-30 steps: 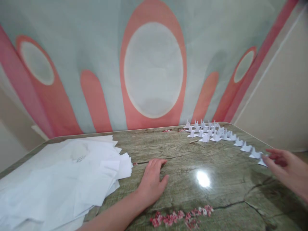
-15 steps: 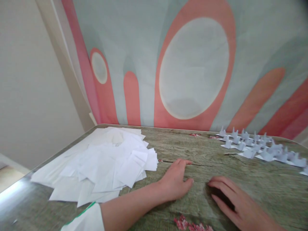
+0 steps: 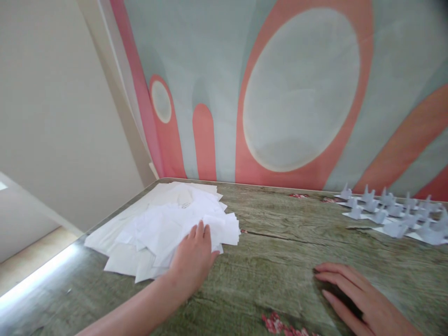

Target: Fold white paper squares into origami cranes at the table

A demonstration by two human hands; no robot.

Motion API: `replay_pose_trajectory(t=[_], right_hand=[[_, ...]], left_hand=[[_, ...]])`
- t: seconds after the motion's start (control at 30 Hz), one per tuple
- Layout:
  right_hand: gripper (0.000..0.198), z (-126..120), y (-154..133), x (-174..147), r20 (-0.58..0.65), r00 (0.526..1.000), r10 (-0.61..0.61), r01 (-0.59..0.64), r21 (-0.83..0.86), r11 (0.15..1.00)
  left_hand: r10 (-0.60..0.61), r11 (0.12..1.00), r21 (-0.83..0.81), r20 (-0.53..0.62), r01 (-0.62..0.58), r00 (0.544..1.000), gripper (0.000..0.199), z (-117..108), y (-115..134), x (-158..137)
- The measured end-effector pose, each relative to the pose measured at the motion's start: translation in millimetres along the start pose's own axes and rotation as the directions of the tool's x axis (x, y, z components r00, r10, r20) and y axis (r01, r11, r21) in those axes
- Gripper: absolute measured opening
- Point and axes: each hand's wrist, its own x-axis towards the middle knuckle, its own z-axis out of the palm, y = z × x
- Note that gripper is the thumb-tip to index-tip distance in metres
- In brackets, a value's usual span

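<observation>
A loose pile of white paper sheets [image 3: 154, 233] is spread over the left part of the table. My left hand [image 3: 194, 254] lies on the near right side of this pile, palm down, its fingers stretched over the top sheets. No sheet is visibly lifted. My right hand [image 3: 353, 294] rests on the bare wood at the lower right, fingers slightly curved with the thumb apart, and nothing shows in it. Beyond it at the right stand several folded white paper figures [image 3: 388, 203], set out in rows on flat white pieces.
The wood-patterned tabletop [image 3: 273, 261] carries printed pink flowers [image 3: 280, 324] near its front. A pink and grey-green patterned hanging [image 3: 224, 154] rises directly behind the table. At the left is a pale wall [image 3: 63, 112].
My left hand has moved left from the bare table onto the paper pile. My right hand stays on the tabletop. The view has turned somewhat to the left.
</observation>
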Motion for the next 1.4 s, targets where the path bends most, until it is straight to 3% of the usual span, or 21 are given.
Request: replay_pose_trajectory(t=[0.1,0.3,0.8,0.97,1.4], right_hand=[[0.026,2,1,-2,-0.007,1.0,0.006,-0.006,-0.014,1.0],[0.025,4,4,-3,-0.037,0.999,-0.028,0.027,-0.027,0.999],[0.025,2,3,-2,-0.026,0.999,-0.032,0.032,-0.013,0.999],[0.025,3,4,-2,-0.038,0.999,-0.031,0.031,-0.016,0.999],[0.026,7,9,-3,-0.023,0.999,-0.042,0.041,-0.037,0.998]], left_hand=[[-0.017,0.999,-0.038,-0.022,0.016,1.0,0.048,11,-17,-11],[0.007,0.983,-0.181,-0.068,-0.019,0.998,0.046,20,-26,-20],[-0.003,0.959,-0.281,-0.146,-0.039,0.989,0.046,7,-37,-19],[0.013,0.938,-0.336,-0.207,-0.084,0.978,0.053,7,-39,-18],[0.009,0.876,-0.467,-0.231,-0.119,0.973,0.055,12,-46,-15]])
